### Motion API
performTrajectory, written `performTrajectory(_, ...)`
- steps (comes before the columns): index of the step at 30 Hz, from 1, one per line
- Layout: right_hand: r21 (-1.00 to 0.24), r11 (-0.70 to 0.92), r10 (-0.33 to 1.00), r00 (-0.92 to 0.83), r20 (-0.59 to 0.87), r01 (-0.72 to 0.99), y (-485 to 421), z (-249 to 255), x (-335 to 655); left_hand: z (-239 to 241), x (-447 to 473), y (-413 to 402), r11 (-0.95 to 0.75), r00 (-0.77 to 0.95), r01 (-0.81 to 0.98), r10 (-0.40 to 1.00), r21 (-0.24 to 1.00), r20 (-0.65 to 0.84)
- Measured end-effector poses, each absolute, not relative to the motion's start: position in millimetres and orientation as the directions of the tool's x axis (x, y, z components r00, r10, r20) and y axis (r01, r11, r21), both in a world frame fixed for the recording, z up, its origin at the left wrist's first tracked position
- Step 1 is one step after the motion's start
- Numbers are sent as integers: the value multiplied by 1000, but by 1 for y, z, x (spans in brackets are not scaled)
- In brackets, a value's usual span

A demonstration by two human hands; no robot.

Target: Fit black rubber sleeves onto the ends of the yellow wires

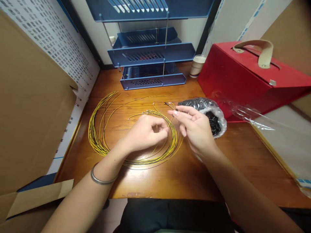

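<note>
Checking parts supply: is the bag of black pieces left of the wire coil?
No, the bag of black pieces lies right of the yellow wire coil, by the red box.

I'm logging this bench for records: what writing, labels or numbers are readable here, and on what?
White sheet on the left wall: rows of dense print, too small to read.
Paper cup: any marking too blurred to read.
Red box, yellow wires: no text seen.
</note>
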State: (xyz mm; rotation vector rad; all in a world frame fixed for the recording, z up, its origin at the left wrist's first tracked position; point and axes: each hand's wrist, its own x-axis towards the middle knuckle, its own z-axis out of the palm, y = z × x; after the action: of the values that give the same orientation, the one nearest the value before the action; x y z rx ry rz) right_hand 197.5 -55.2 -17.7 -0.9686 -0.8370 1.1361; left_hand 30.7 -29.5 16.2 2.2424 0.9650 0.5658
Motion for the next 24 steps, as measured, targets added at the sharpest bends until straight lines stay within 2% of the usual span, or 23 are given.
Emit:
performTrajectory(4, -925, 165, 966, 246, 81, -341, -54, -17, 199, 17, 31, -30, -522, 661, 502, 746, 690, 84)
performTrajectory(12, -944, 123, 981, 180, 70, -306, -59, -14, 195, 10, 35, -29, -591, 593, 451, 759, 669, 270)
performTrajectory(24, -945, 177, 967, 229, 114, -274, -58, -12, 197, 10, 31, -29, -595, 650, 460, 732, 659, 207)
